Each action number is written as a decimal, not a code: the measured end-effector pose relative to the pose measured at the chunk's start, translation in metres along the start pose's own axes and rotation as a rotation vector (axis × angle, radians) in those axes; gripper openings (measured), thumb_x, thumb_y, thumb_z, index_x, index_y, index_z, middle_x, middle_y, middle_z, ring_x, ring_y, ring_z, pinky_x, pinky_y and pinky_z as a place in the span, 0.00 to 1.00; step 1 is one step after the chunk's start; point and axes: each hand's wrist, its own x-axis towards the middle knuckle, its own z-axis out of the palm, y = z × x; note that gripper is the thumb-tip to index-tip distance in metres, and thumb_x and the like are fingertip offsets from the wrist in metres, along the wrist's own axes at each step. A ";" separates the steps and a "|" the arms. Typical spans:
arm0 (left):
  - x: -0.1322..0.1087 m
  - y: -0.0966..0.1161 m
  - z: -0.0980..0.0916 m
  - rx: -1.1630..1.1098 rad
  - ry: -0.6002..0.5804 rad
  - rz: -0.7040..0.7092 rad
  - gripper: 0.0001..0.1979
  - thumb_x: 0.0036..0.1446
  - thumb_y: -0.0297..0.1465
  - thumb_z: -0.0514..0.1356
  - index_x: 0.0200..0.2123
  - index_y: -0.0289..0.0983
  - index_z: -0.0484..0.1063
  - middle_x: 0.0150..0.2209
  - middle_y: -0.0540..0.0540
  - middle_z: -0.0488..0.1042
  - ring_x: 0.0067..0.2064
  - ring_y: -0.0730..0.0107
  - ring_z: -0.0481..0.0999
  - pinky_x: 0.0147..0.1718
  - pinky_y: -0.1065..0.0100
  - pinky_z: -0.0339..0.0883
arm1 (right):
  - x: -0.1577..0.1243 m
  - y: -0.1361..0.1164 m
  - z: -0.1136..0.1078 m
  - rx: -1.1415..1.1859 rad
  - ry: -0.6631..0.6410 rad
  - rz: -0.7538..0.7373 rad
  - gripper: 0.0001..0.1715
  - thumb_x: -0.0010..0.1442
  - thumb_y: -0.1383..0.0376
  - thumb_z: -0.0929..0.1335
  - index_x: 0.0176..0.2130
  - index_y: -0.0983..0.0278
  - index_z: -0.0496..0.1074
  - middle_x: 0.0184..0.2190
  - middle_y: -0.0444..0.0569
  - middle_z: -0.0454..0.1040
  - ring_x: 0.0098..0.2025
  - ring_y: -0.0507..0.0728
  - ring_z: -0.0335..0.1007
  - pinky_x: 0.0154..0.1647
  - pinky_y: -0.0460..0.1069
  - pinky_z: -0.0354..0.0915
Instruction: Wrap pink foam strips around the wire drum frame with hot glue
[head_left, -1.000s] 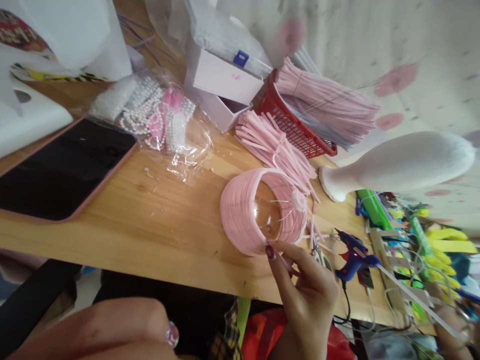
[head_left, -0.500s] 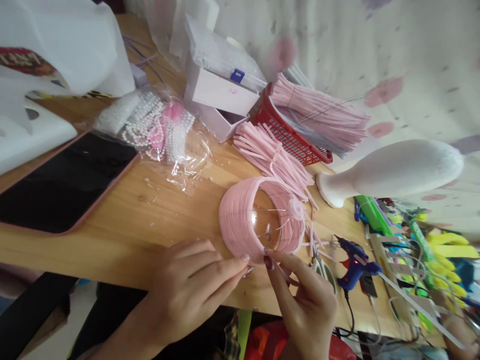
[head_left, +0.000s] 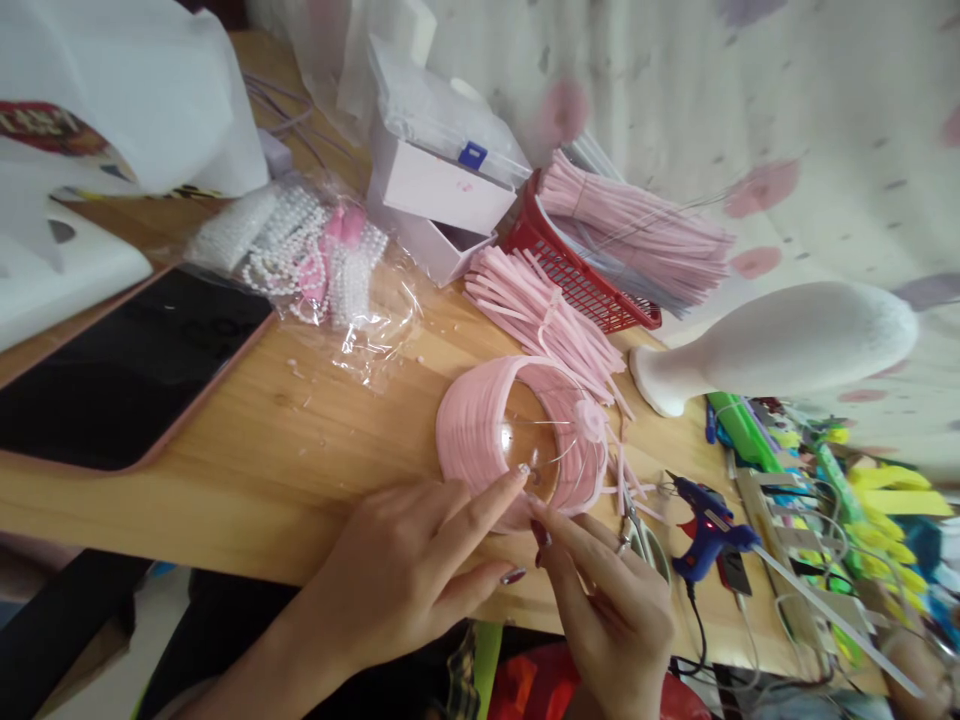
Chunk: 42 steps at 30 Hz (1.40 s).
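Observation:
A round pink form (head_left: 472, 420), wrapped in strips over a wire frame, rests on the wooden table with its open side up. Thin wires cross its opening to a small pink knob (head_left: 590, 420). My left hand (head_left: 420, 560) has its index finger stretched over the near rim, thumb apart, with nothing gripped. On the right of it, my right hand (head_left: 607, 590) pinches the near edge of the form between thumb and index finger. Pink strips (head_left: 551, 315) lie bundled behind the form.
To the right are scissors (head_left: 643, 540), a blue glue gun (head_left: 709, 525) and a white vase-like form (head_left: 787, 340). Behind stand a red basket (head_left: 577, 285) and white boxes (head_left: 442, 185). A phone (head_left: 135, 370) and bagged beads (head_left: 322, 250) lie left.
My left index finger has moved up and right onto the rim, and its thumb has separated from it. My right hand keeps its pinch at nearly the same spot.

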 end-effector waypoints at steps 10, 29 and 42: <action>0.001 0.001 0.002 0.040 0.003 -0.007 0.20 0.72 0.37 0.52 0.60 0.31 0.65 0.36 0.44 0.82 0.32 0.67 0.82 0.31 0.65 0.79 | 0.005 -0.003 -0.001 0.019 -0.031 0.019 0.24 0.61 0.77 0.68 0.51 0.57 0.80 0.34 0.48 0.82 0.28 0.52 0.78 0.26 0.43 0.73; -0.005 0.000 0.004 0.066 0.096 -0.032 0.16 0.69 0.30 0.56 0.56 0.29 0.70 0.36 0.44 0.83 0.32 0.68 0.82 0.32 0.67 0.78 | 0.004 0.002 -0.002 -0.050 -0.035 0.002 0.29 0.61 0.77 0.69 0.55 0.50 0.78 0.38 0.46 0.83 0.26 0.50 0.77 0.24 0.43 0.72; -0.008 -0.004 0.003 -0.011 0.037 -0.172 0.22 0.72 0.30 0.48 0.64 0.28 0.60 0.26 0.51 0.77 0.24 0.73 0.76 0.24 0.71 0.71 | 0.003 0.006 -0.004 -0.065 -0.058 0.009 0.29 0.62 0.77 0.68 0.55 0.51 0.78 0.38 0.46 0.82 0.26 0.50 0.76 0.25 0.43 0.72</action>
